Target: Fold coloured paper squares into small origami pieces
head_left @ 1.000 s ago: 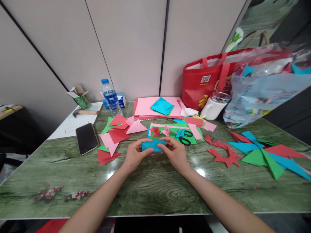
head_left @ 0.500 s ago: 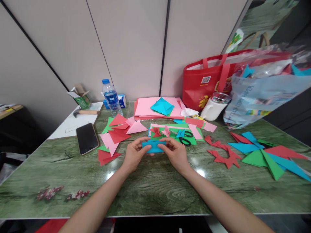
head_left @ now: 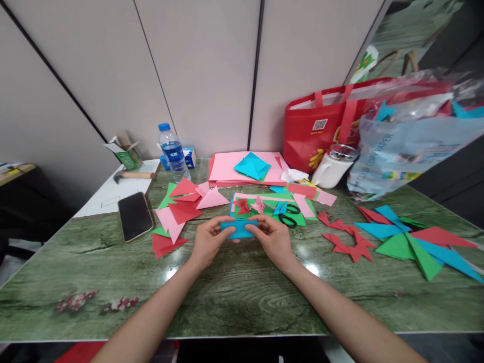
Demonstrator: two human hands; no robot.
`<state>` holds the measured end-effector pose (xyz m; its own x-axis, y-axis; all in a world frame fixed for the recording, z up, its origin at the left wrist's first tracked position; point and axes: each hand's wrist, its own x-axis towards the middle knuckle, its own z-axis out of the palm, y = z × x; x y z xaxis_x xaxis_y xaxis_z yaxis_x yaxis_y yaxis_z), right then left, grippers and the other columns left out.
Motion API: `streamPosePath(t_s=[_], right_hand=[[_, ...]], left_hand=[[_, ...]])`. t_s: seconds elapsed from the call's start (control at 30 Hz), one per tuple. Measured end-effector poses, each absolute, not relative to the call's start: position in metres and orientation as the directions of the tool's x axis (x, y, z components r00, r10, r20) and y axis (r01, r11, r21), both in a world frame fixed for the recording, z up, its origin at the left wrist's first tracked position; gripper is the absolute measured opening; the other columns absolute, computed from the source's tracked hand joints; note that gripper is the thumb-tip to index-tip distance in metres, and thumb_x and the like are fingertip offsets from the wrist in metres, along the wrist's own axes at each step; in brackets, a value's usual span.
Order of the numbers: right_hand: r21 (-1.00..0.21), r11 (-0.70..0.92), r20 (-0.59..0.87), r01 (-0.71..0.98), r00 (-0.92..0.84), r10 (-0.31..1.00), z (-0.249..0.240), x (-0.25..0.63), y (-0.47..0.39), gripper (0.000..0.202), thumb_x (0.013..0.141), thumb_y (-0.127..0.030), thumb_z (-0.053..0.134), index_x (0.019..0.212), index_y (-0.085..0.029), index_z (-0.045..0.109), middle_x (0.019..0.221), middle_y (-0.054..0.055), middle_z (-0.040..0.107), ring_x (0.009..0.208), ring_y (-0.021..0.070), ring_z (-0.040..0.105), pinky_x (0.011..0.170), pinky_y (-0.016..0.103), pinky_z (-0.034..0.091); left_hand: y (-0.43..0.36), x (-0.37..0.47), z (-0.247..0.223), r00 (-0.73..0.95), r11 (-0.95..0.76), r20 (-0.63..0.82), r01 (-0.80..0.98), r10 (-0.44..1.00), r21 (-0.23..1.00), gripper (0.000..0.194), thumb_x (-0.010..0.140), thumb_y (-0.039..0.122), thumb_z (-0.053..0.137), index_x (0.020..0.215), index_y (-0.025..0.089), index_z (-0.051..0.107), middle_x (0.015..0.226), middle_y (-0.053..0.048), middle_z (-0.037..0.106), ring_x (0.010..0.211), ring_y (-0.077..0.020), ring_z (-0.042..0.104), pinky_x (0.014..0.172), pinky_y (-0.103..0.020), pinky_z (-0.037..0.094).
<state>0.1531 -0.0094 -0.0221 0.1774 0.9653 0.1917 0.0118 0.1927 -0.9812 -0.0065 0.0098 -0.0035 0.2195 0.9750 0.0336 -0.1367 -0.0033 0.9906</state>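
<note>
A small folded piece of blue paper (head_left: 239,229) is held level between both hands, above the near middle of the table. My left hand (head_left: 210,239) pinches its left end, thumb on the near face and fingers behind. At the right end my right hand (head_left: 273,239) grips it the same way. Just beyond the hands are small folded paper pieces in red, pink and blue (head_left: 280,207), lying on green sheets (head_left: 298,218). Scissors with black handles (head_left: 288,221) rest there, their blades partly covered.
Red, pink and green folded papers (head_left: 185,212) lie left, near a phone (head_left: 135,217), hammer (head_left: 136,175) and water bottle (head_left: 174,154). Rightward are a red zigzag paper ring (head_left: 350,242), folded paper strips (head_left: 406,247), a white mug (head_left: 333,169) and a red bag (head_left: 306,131).
Both hands keep their hold on the blue paper in the same place. A small raised bit at its top edge now looks flatter.
</note>
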Motion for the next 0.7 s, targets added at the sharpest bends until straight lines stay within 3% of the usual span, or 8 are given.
streamPosePath(t_s=[0.3,0.47,0.63,0.7], right_hand=[[-0.985,0.169,0.161,-0.027,0.185,0.969,-0.0205,0.1526,-0.0081,0.024,0.064,-0.038,0.07,0.076,-0.018,0.063,0.058,-0.002,0.058,0.051,0.0124,0.053,0.047,0.025,0.048],[-0.978,0.203,0.21,0.055,0.217,0.953,-0.0188,0.1527,-0.008,0.023,0.064,-0.038,0.07,0.072,-0.017,0.064,0.058,-0.001,0.059,0.051,0.0126,0.053,0.048,0.024,0.044],[-0.963,0.223,0.25,0.149,0.194,0.949,-0.0178,0.1559,-0.0079,0.019,0.065,-0.034,0.07,0.07,-0.017,0.065,0.057,-0.001,0.059,0.05,0.0111,0.048,0.047,0.023,0.038],[-0.957,0.231,0.262,0.178,0.173,0.949,-0.0174,0.1577,-0.0077,0.017,0.065,-0.032,0.07,0.069,-0.016,0.065,0.055,-0.002,0.057,0.048,0.0101,0.045,0.046,0.022,0.036]], left_hand=[[0.0079,-0.0058,-0.0012,0.212,-0.002,0.028,-0.12,0.977,0.993,0.03,0.063,0.027,0.071,0.089,0.012,0.065,0.077,-0.004,0.07,0.064,-0.0183,0.065,0.057,-0.031,0.057],[0.0086,-0.0057,-0.0031,0.208,0.002,0.016,-0.085,0.978,0.996,0.033,0.064,0.029,0.07,0.092,0.012,0.066,0.076,-0.004,0.071,0.066,-0.0192,0.066,0.061,-0.032,0.056],[0.0121,-0.0086,-0.0036,0.191,-0.061,0.049,0.059,0.98,0.996,0.022,0.062,0.027,0.072,0.077,0.012,0.069,0.075,-0.006,0.07,0.064,-0.0177,0.065,0.061,-0.028,0.054],[0.0118,-0.0093,-0.0013,0.227,-0.072,0.049,0.091,0.973,0.993,0.023,0.062,0.027,0.072,0.079,0.013,0.069,0.079,-0.006,0.07,0.064,-0.0178,0.065,0.059,-0.029,0.055]])
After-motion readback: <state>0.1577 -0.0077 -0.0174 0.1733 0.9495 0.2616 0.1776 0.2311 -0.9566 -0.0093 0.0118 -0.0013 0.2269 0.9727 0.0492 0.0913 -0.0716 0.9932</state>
